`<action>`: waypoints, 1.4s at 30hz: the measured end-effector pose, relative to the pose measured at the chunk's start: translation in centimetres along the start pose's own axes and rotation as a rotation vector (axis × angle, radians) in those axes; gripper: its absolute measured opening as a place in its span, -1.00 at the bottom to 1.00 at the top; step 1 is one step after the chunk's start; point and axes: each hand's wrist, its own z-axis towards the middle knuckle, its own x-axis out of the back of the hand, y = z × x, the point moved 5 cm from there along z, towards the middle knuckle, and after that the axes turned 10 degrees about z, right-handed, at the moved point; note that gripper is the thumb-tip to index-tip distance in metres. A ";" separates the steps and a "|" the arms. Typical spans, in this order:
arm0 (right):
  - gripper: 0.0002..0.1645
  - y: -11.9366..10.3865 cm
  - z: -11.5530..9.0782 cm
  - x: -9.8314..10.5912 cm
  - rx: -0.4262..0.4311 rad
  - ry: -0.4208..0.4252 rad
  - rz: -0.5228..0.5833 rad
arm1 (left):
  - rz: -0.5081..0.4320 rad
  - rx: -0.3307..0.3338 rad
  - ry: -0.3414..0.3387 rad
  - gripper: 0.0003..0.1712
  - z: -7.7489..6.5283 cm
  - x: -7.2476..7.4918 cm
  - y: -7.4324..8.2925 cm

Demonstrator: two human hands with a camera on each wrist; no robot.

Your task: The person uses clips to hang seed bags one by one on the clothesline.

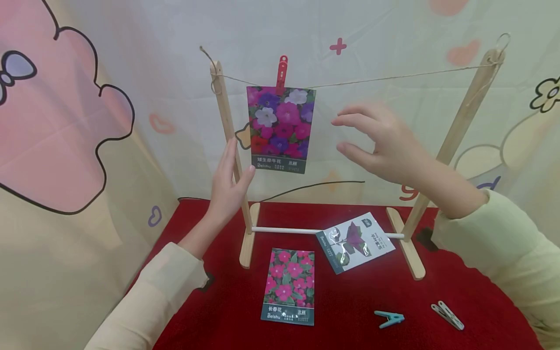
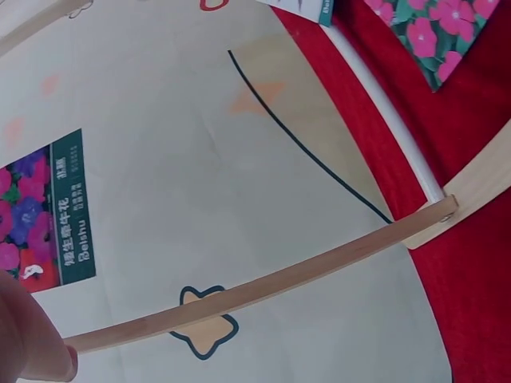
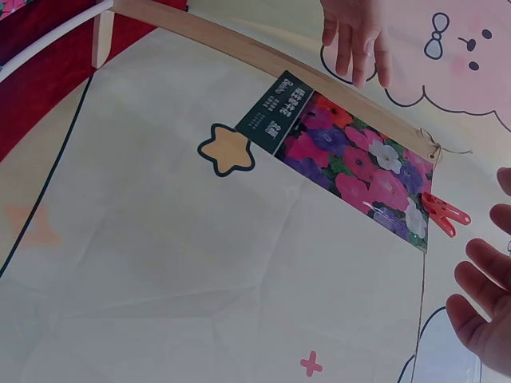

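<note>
A seed packet with pink, purple and white flowers (image 1: 282,126) hangs from the string (image 1: 376,81), held at its top edge by a red clothespin (image 1: 282,73). My left hand (image 1: 229,182) is beside the packet's lower left corner, fingers straight and pointing up, near the left wooden post (image 1: 226,109). To the packet's right my right hand (image 1: 382,141) hovers in the air, fingers apart and loosely bent, with nothing between them. In the right wrist view the clothespin (image 3: 444,214) shows close to the fingers of the right hand (image 3: 487,291).
On the red cloth (image 1: 350,311) lie a pink-flowered packet (image 1: 288,287) and a white packet with a purple plant (image 1: 356,242), which overlaps the white crossbar (image 1: 284,230). A blue clothespin (image 1: 389,318) and a white clothespin (image 1: 447,315) lie at front right. The right post (image 1: 463,107) stands near my right forearm.
</note>
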 end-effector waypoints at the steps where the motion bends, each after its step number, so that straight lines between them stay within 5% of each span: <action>1: -0.58 0.0 -0.2 0.0 0.004 -0.002 0.000 | 0.002 -0.005 0.000 -0.24 -0.1 -0.1 -0.2; 15: -0.47 -0.4 -2.7 -0.6 0.043 -0.047 -0.009 | 0.014 -0.016 -0.023 -0.18 -2.1 -0.8 -1.7; 20: -0.25 -0.2 -3.7 -1.0 0.040 -0.060 0.000 | 0.040 0.002 -0.061 -0.18 -2.9 -1.4 -2.3; 28: -0.28 0.3 -5.6 -2.0 0.029 -0.087 0.007 | 0.043 0.020 -0.118 -0.18 -4.3 -2.5 -3.1; 33: -0.38 1.0 -6.8 -2.9 -0.025 -0.139 0.026 | 0.059 -0.013 -0.127 -0.19 -5.0 -3.4 -3.9; 42: -0.19 2.2 -9.2 -4.5 -0.136 -0.256 0.066 | 0.087 0.004 -0.164 -0.20 -5.8 -4.5 -5.2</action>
